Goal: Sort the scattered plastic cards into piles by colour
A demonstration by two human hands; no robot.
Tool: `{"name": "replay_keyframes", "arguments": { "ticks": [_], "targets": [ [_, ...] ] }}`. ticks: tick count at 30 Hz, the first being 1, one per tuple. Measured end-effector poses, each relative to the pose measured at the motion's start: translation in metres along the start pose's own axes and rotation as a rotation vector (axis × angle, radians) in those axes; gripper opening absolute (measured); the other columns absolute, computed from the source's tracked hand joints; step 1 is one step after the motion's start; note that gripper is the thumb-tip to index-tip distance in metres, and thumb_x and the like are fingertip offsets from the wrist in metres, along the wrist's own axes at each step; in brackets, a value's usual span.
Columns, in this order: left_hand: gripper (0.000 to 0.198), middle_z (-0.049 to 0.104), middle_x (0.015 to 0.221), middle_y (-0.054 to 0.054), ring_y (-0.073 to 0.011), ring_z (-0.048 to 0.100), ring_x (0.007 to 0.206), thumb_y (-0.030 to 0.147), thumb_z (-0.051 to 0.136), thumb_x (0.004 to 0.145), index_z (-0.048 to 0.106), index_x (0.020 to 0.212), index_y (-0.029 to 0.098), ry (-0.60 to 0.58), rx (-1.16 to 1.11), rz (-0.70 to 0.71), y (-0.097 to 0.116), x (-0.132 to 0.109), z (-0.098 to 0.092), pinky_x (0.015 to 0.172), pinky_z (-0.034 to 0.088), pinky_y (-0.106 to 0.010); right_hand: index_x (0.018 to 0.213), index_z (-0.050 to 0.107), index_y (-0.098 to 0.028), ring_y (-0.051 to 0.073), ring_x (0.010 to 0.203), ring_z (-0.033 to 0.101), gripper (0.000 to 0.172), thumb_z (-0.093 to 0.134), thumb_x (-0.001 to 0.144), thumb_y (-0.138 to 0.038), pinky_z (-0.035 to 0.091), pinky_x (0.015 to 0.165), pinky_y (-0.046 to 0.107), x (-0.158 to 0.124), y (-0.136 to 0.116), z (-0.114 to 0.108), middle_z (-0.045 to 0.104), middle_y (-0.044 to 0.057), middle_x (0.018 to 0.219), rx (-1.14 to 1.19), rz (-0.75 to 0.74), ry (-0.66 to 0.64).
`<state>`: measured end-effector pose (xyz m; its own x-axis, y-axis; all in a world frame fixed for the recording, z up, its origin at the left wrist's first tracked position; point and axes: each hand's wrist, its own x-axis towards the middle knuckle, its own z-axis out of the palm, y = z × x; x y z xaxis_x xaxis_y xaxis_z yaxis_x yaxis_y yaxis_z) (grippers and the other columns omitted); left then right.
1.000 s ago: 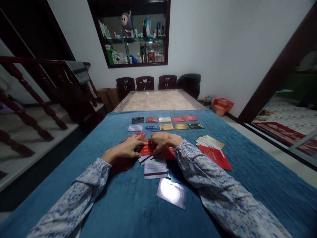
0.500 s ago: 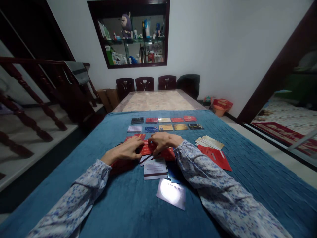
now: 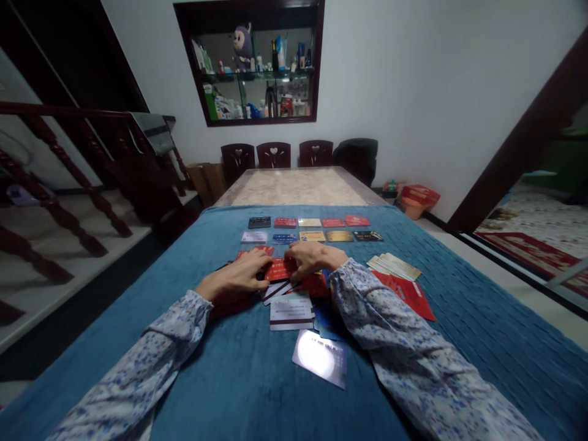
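Between my hands is a red card (image 3: 278, 269) with pale print. My left hand (image 3: 239, 271) pinches its left edge and my right hand (image 3: 315, 258) grips its right edge. Under and around them lies a loose heap of cards, partly hidden by my hands. A white card with a dark stripe (image 3: 291, 311) lies face down at the heap's near side. Blue cards (image 3: 329, 323) stick out beside my right sleeve. Closest to me, a silvery card (image 3: 320, 357) reflects a bright glare.
Two rows of cards lie beyond my hands, including a black card (image 3: 260, 222) and a gold card (image 3: 339, 236). To the right, fanned pale cards (image 3: 395, 266) rest by a red paper envelope (image 3: 407, 294). A blue cloth (image 3: 220, 380) covers the table's near part.
The view has shifted slightly, moving the scene a little to the right. Both hands stay on the red card, which now lies more level, with more of the striped cards showing below it.
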<state>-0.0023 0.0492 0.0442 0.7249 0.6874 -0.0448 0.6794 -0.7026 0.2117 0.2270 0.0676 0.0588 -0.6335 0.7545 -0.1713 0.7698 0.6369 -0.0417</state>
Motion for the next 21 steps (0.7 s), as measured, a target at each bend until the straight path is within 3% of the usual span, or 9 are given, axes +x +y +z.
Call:
{"name": "replay_keyframes", "arguments": {
  "ticks": [5,14,21],
  "targets": [
    [0.023,0.062,0.102,-0.008,-0.0266,0.054,0.098,0.037,0.062,0.083,0.063,0.098,0.020,0.019,0.001,-0.046,-0.003,0.001,0.002,0.089,0.044,-0.040,0.120,0.075,-0.023,0.023,0.106,0.070,0.050,0.082,0.077,-0.049,0.043,0.070,0.026,-0.003,0.003,-0.002,0.074,0.008,0.123,0.025,-0.008,-0.005],
    [0.022,0.064,0.096,-0.008,-0.0286,0.057,0.097,0.042,0.062,0.084,0.062,0.090,0.021,0.030,0.011,-0.146,-0.001,0.002,0.002,0.085,0.045,-0.040,0.110,0.080,-0.021,0.023,0.102,0.071,0.047,0.084,0.073,-0.051,0.043,0.067,0.024,-0.003,0.004,-0.005,0.078,0.008,0.114,-0.001,0.020,0.007],
    [0.026,0.066,0.104,-0.010,-0.0297,0.058,0.102,0.040,0.063,0.083,0.065,0.098,0.020,0.039,0.025,-0.148,-0.011,0.005,0.010,0.090,0.046,-0.043,0.106,0.083,-0.021,0.022,0.094,0.074,0.046,0.083,0.072,-0.051,0.041,0.062,0.024,-0.002,0.005,-0.006,0.081,0.007,0.103,-0.005,0.072,-0.015]
  ]
}}
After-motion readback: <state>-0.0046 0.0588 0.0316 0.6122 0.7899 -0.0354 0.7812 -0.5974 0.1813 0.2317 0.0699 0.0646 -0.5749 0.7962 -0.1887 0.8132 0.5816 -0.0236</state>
